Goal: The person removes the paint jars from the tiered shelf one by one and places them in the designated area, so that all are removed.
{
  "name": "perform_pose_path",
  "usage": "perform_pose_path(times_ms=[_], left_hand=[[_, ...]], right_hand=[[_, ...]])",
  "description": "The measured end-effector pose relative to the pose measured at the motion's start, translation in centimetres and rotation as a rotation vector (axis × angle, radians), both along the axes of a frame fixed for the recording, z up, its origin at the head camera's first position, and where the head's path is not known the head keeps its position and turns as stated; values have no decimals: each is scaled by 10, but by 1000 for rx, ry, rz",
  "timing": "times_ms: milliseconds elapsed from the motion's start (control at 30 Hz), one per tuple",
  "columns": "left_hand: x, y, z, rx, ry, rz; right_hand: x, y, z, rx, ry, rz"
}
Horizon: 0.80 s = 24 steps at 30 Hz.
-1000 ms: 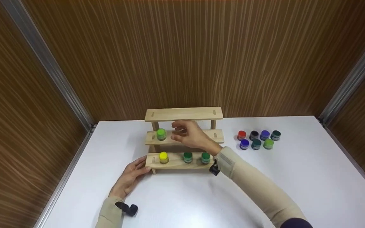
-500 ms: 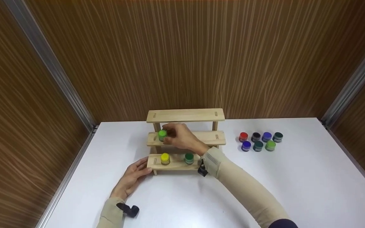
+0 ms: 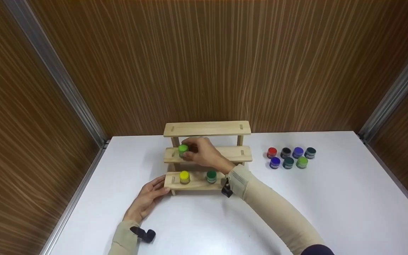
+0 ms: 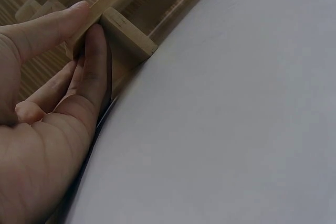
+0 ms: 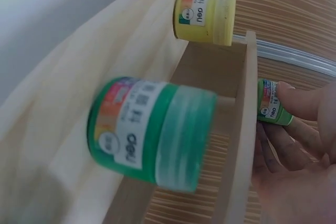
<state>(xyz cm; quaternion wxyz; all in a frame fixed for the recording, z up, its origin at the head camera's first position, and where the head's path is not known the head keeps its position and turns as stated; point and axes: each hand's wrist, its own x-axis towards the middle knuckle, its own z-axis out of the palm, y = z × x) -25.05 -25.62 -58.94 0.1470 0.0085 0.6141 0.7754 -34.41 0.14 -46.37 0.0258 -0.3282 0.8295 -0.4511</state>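
**Light green paint jar [image 3: 182,148] was pinched at the middle shelf [image 3: 230,153]**

The jar was near the frame's centre, at the left part of this shelf; whether its base touched the wood, I could not tell. The right hand [image 3: 204,152] held it between thumb and fingers, closed to its width. At the lower left, the left hand [image 3: 143,202] pinched the end of the bottom shelf [image 3: 197,181] of the wooden rack [image 3: 207,128], thumb above and finger beneath. A loose pinch could let the jar slip and fall. The black wrist camera [image 3: 227,191], low beside the dark green paint jar [image 3: 211,176], might knock this one if the right hand moved left.
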Motion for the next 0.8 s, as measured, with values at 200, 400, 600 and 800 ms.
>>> perform_pose_path(times_ms=[200,400,600,800], left_hand=[[1,0,-1,-4,2,3],[2,0,-2,4,0,11],[1,1,-1,6,-10,9],[1,1,0,24,-8,18]], right_hand=[[2,16,6,-64,7,5],[3,32,12,-69,-3,-14],[4,49,19,-76,7,-49],[4,66,24,-99,44,-59]])
